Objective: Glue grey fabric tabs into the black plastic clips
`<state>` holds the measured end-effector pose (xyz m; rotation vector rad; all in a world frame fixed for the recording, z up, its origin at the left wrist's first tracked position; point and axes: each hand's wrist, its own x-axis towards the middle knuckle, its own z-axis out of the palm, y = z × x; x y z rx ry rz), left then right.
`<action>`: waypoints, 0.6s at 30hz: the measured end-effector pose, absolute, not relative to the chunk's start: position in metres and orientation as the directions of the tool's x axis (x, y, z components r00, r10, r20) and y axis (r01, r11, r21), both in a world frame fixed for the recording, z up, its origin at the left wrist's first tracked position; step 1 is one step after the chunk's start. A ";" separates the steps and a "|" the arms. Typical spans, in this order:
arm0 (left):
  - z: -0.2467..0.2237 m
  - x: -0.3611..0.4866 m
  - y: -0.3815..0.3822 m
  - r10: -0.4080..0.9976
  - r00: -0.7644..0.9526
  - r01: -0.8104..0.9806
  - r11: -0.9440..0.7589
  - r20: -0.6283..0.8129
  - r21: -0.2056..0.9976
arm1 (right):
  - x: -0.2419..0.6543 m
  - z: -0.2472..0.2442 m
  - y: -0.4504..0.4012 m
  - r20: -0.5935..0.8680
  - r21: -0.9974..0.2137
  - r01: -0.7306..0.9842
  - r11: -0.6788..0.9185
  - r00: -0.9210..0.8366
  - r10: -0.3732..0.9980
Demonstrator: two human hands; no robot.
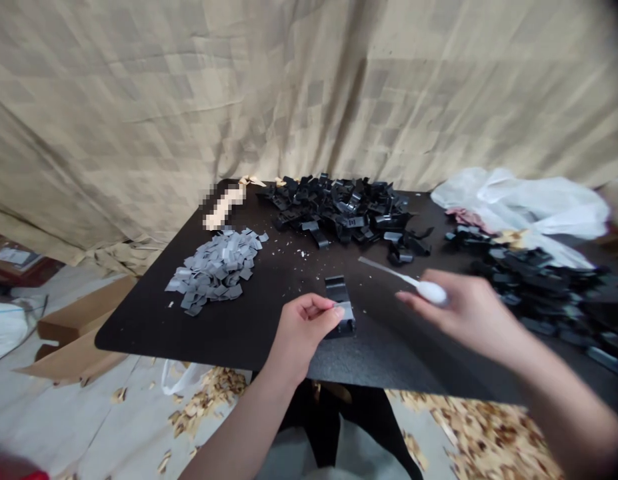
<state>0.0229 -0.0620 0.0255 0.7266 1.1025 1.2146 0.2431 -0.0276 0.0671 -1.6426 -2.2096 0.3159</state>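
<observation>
Left hand (301, 340) pinching a black plastic clip (339, 291) on a dark bench (189, 327); right hand (469, 313) gripping a slim white plastic wand (396, 275).
Left fingers (313, 304) curled and clenched over the clip's near end, fingertips pressing a small grey rectangular tag (345, 311) against it, clip held flat and steady on the bench. Right fingers (413, 299) closed around the wand's bulbous end, narrow tip angled toward the clip, near but not touching. Nearby, a loose pile of matt grey rectangular tags (213, 270), a heap of black plastic clips (339, 213), and a second heap of black plastic clips (533, 283) beside a crumpled white plastic bag (519, 203). Below the bench, pale wood shavings (203, 400) scattered over the floor (109, 427).
</observation>
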 end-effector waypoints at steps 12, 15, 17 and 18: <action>0.035 0.037 -0.066 0.963 -0.005 -0.186 0.263 -0.269 0.947 | 0.232 0.186 0.024 -0.066 0.643 0.576 0.505 -0.616 0.785; 0.036 0.039 -0.066 0.959 -0.006 -0.177 0.276 -0.282 0.945 | 0.213 0.191 0.020 -0.140 0.664 0.535 0.522 -0.598 0.790; 0.035 0.039 -0.066 0.957 -0.004 -0.180 0.283 -0.289 0.942 | 0.203 0.192 0.018 -0.200 0.676 0.506 0.536 -0.574 0.794; 0.035 0.040 -0.066 0.957 -0.004 -0.182 0.283 -0.289 0.942 | 0.200 0.192 0.018 -0.219 0.666 0.507 0.547 -0.568 0.793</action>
